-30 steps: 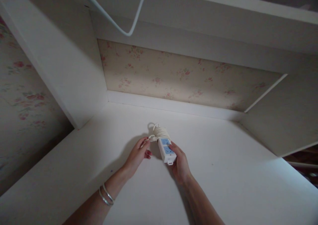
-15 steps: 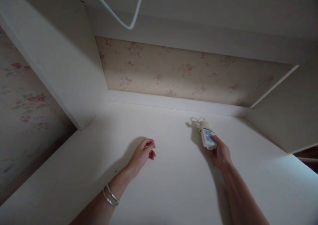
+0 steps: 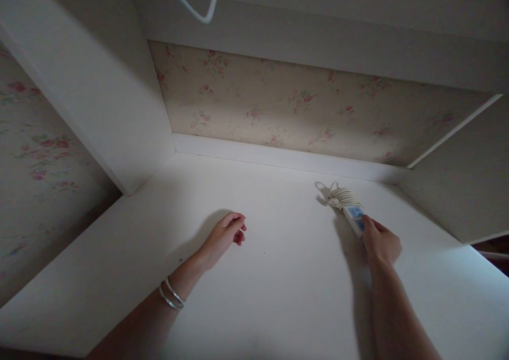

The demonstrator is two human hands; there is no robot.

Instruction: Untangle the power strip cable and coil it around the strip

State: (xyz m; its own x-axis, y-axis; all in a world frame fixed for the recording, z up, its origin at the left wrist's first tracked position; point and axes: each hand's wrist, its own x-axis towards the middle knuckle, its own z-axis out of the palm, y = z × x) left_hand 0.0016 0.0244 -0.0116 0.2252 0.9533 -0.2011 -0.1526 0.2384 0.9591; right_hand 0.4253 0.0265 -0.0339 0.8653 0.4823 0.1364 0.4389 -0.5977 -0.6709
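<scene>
My right hand [image 3: 379, 238] grips the near end of a white power strip [image 3: 357, 215] with blue socket faces. Its cream cord [image 3: 347, 196] is wound around the far end, with a loose loop sticking out to the left. The strip is tilted, its far end close to the white desktop [image 3: 278, 296]; whether it touches the surface I cannot tell. Left of it, my left hand [image 3: 225, 235] hovers over the desktop, fingers loosely curled and apart, with nothing held. Two silver bangles [image 3: 170, 293] circle the left wrist.
A low white ledge [image 3: 278, 156] runs along the back, under floral wallpaper [image 3: 254, 100]. White panels stand at left [image 3: 119, 111] and right [image 3: 457, 185]. An overhead shelf [image 3: 298, 47] crosses above, and a bent white rod [image 3: 207, 18] hangs at the top.
My right hand has moved right with the power strip and turned, so more socket faces show. The left hand keeps nearly the same pose. The view has shifted slightly.
</scene>
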